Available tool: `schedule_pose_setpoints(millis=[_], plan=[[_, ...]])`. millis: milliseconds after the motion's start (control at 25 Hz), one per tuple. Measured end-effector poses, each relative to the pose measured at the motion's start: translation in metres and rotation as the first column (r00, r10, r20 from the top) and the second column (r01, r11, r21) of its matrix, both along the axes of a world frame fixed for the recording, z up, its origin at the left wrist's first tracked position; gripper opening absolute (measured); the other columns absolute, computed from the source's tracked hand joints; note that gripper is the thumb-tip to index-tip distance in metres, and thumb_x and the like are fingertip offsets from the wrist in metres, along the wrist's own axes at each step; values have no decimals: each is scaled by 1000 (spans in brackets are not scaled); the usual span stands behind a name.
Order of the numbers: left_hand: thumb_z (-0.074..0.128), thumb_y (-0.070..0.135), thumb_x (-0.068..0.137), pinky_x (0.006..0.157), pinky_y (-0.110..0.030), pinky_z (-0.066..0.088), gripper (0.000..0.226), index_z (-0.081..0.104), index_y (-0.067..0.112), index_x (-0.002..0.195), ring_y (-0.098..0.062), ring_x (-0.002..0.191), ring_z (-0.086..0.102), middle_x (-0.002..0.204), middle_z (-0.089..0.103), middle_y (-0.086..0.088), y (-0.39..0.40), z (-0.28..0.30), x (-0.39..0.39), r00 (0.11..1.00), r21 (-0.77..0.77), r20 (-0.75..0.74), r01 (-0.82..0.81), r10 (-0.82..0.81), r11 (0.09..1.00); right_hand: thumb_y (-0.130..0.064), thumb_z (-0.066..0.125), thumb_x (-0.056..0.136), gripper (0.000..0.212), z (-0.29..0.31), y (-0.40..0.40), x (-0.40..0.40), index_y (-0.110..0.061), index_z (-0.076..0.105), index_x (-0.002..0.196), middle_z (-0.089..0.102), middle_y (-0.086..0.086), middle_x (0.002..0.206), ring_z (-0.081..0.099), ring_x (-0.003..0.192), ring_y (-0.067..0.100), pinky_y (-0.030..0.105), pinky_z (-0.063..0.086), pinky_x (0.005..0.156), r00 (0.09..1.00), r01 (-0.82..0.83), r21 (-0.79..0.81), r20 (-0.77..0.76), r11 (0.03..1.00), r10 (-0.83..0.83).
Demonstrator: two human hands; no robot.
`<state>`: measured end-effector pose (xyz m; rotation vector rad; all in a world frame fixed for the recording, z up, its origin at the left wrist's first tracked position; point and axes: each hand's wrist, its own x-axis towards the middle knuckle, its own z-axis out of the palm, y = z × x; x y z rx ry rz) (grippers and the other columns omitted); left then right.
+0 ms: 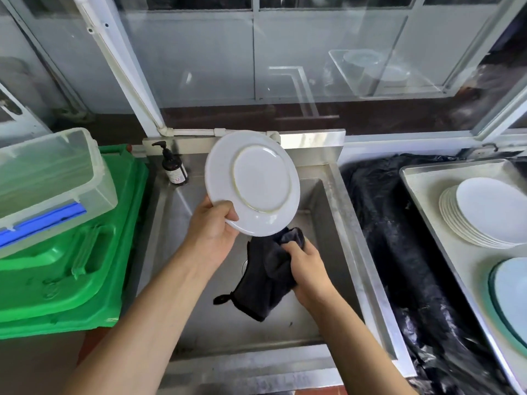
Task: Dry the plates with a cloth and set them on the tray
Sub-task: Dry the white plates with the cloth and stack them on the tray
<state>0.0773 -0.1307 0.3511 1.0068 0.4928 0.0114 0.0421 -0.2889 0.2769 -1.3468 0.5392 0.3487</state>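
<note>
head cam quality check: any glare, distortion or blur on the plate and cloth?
Head view: wide-angle bowing bends the window frames and the tray edge; reflections of plates ghost in the glass; the plate in the left hand is sharp, evenly lit, no hot spots; the dark cloth in the right hand loses fold detail; soft daylight, faint shadows in the sink.

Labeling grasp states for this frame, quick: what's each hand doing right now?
Left hand: closed, fingers gripping the plate by its lower rim, underside facing the camera.
Right hand: closed, fingers gripping the cloth over the sink.
</note>
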Motion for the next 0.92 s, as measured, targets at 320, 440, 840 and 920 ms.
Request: schedule_pose_setpoints(millis=[320, 440, 840, 920], plan=[[30, -23, 68, 69, -35, 55, 54, 64, 17, 55, -29, 85, 67, 82, 70, -8, -22, -38, -6, 994, 41, -87, 72, -69, 997, -7, 67, 88, 48, -55, -111, -12, -19, 62, 134, 61, 14, 120, 58, 103, 38, 48, 50, 87, 909, 58, -968, 152, 245, 388], [30, -22, 67, 72, -36, 54, 57, 68, 19, 58, -28, 86, 68, 80, 73, -4, -29, -51, -8, 988, 68, -118, 113, -104, 991, -10, 74, 80, 55, -87, -143, -16, -15, 65, 134, 62, 18, 132, 60, 113, 45, 52, 47, 94, 912, 95, -994, 110, 57, 396], [42, -5, 50, 68, -32, 40, 30, 54, 6, 75, -28, 79, 54, 76, 58, -8, -65, -60, -6, 980, 252, -140, 176, -145, 952, -39, 58, 95, 57, -123, -160, -29, -23, 48, 149, 52, 10, 146, 45, 136, 33, 44, 31, 111, 926, -259, -959, -212, 118, 313], [43, 1, 49, 63, -29, 34, 27, 59, 15, 66, -22, 73, 48, 64, 57, 5, -73, -59, -8, 975, 389, -130, 220, -183, 895, -33, 61, 96, 47, -93, -144, -11, -21, 56, 142, 62, 9, 129, 55, 122, 35, 44, 41, 101, 961, -114, -935, -18, 335, 276]])
